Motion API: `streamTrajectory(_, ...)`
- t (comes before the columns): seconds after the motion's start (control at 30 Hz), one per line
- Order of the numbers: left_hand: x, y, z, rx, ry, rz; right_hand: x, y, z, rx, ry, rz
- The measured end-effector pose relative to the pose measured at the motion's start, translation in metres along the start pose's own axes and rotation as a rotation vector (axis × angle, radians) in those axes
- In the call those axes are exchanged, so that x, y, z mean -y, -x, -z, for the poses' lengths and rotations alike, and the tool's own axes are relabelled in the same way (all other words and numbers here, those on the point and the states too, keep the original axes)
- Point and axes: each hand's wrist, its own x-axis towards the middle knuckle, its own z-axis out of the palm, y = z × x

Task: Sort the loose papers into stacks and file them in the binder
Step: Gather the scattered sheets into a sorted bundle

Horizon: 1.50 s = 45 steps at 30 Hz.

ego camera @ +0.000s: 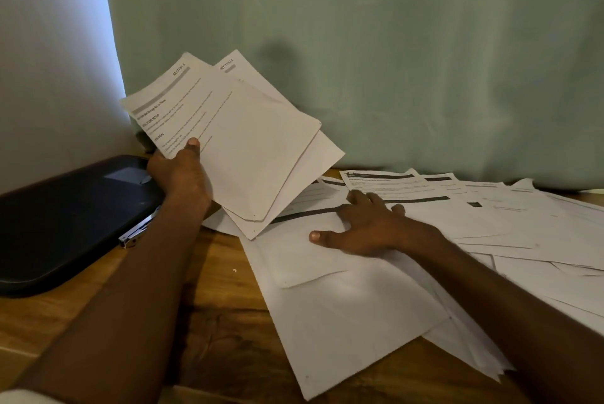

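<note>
My left hand holds a small fan of printed sheets up off the table, thumb on top; the top sheet reads "Section 1" and the one behind it "Section 2". My right hand lies flat, fingers spread, on the loose papers that cover the right half of the wooden table. Some of these sheets face up with dark header bars, others show blank backs. The black binder lies shut at the left, its metal clip sticking out by my left forearm.
The wooden table shows bare between the binder and the papers. A pale green curtain hangs right behind the table, and a bright white strip lies at the far left. More overlapping sheets run to the right edge.
</note>
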Motion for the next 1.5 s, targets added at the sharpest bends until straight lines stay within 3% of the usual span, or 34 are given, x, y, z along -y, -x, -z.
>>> streamTrajectory(0.2, 0.0, -0.001, 0.005, -0.061, 0.073, 0.059, 0.011, 0.001, 0.001, -0.298, -0.229, 0.201)
streamTrajectory(0.4, 0.002, -0.001, 0.007, -0.037, 0.108, 0.113, 0.017, 0.002, -0.007, -0.178, -0.093, 0.033)
streamTrajectory(0.8, 0.008, -0.001, 0.006, 0.057, 0.053, 0.136, -0.006, -0.011, 0.009, -0.084, -0.509, -0.129)
streamTrajectory(1.1, 0.012, -0.003, 0.005, 0.096, 0.003, 0.171, 0.015, 0.006, 0.0, -0.091, -0.2, -0.052)
streamTrajectory(1.5, 0.019, 0.006, -0.001, 0.204, 0.003, 0.2, -0.011, -0.006, 0.012, -0.135, -0.598, -0.163)
